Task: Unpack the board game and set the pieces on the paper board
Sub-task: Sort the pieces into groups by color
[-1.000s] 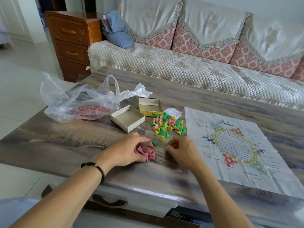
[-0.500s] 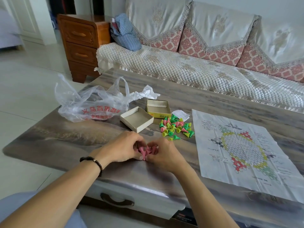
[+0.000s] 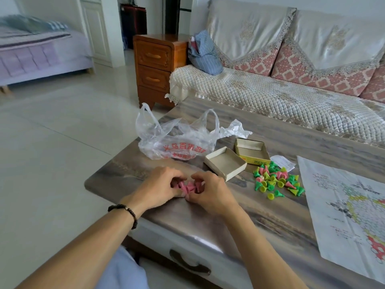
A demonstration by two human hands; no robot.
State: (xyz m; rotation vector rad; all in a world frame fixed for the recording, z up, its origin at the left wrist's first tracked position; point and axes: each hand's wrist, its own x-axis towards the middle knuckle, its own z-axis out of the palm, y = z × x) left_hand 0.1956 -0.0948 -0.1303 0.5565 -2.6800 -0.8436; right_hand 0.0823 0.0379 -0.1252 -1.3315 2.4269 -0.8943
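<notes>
Several pink cone pieces (image 3: 188,187) lie bunched on the table between my two hands. My left hand (image 3: 159,187) cups them from the left and my right hand (image 3: 210,193) presses in from the right, fingers curled around the bunch. A loose pile of green, yellow and pink pieces (image 3: 275,180) lies to the right of my hands. The paper board (image 3: 341,209), printed with a hexagon grid and coloured corners, lies flat at the right, partly cut off by the frame edge. No pieces stand on it.
Two open cardboard box halves (image 3: 226,163) (image 3: 252,152) sit behind the pile, next to a folded slip of paper (image 3: 284,162). A crumpled clear plastic bag (image 3: 179,140) lies at the table's back left. The table edge (image 3: 108,197) runs close to my left wrist. A sofa stands behind.
My right hand moved left and joined my left hand, gathering the scattered pink pieces into one bunch. The camera view turned left, pushing the paper board toward the right edge.
</notes>
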